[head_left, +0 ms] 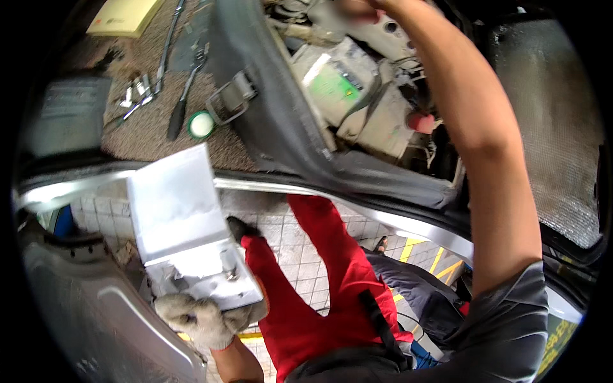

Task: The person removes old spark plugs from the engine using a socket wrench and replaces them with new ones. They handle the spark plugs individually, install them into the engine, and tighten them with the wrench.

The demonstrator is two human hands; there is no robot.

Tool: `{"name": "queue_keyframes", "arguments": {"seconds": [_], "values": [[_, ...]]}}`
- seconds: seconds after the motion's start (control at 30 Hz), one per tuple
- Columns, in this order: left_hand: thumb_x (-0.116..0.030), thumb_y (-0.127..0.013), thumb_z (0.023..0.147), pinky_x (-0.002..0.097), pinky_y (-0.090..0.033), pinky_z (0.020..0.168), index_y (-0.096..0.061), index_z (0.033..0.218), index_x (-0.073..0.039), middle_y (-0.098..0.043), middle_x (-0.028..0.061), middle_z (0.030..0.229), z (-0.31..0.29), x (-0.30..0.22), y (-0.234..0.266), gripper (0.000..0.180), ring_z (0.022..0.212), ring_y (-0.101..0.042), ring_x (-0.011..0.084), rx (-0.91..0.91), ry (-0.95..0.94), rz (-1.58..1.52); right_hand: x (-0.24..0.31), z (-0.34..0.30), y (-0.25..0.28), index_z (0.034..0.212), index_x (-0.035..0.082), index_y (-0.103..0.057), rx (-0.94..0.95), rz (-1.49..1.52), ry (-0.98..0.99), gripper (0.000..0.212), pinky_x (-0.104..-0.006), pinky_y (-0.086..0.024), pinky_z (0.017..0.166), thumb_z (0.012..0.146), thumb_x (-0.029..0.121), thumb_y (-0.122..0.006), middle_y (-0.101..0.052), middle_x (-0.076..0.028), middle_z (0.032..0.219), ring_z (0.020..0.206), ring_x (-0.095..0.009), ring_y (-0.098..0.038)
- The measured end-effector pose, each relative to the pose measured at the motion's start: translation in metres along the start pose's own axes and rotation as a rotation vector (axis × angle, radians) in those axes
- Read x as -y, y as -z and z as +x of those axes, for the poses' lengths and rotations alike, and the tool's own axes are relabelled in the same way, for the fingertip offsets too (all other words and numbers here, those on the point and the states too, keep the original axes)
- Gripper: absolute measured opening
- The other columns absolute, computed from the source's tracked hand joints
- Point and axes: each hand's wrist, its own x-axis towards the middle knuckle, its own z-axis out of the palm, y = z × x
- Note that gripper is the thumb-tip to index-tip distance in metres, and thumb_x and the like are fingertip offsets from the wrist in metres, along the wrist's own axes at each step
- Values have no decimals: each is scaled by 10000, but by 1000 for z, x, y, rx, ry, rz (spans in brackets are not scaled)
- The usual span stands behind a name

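My left hand (199, 319), in a knitted work glove, grips the lower edge of an open white box (171, 203) with its lid raised. Inside the box lies a small metal cylindrical part (228, 263). My bare right arm stretches up over the opened engine bay (348, 83). At the top edge my right hand (357, 7) is blurred and partly cut off, so its fingers cannot be made out. Close to it are a pale engine cover (391, 27) and a dusty box-shaped battery (335, 80) with a green label.
On the brown carpet (211, 150) lie two ratchet wrenches, including a black-handled ratchet (185, 96), several small metal pieces (135, 90), a round green-rimmed tub (201, 125) and a yellow box (124, 16). A metal latch (235, 96) juts from the bay's edge. A grey car door (102, 306) stands at left.
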Motion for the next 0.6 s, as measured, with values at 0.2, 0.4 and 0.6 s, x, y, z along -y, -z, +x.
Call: {"name": "queue_keyframes", "arguments": {"seconds": [0.2,0.4,0.6], "values": [[-128,-715,810,355,-405,886,-491,962,-64,-465,45,970,5,-41,-7,278,913,-464,174,24,133,-133,131,-169,45,1032,54,-662,-541,400,34,191,-320,-522,528,920,168,-557,-658,-58,807,647,-153,-610],[-53,-784,822,344,-461,878,-539,1000,-39,-565,78,980,5,-67,-15,304,908,-551,171,-74,269,-335,250,-276,-22,980,48,-685,-813,675,658,135,-248,-507,547,871,89,-753,-664,-21,863,651,-114,-624],[-23,-722,855,324,-453,885,-505,1049,-39,-532,64,1024,1,-75,-16,291,924,-521,155,-65,155,-231,290,-287,-78,1065,61,-643,-828,705,513,238,-404,-566,643,871,166,-732,-595,-87,986,792,-293,-668]]}}
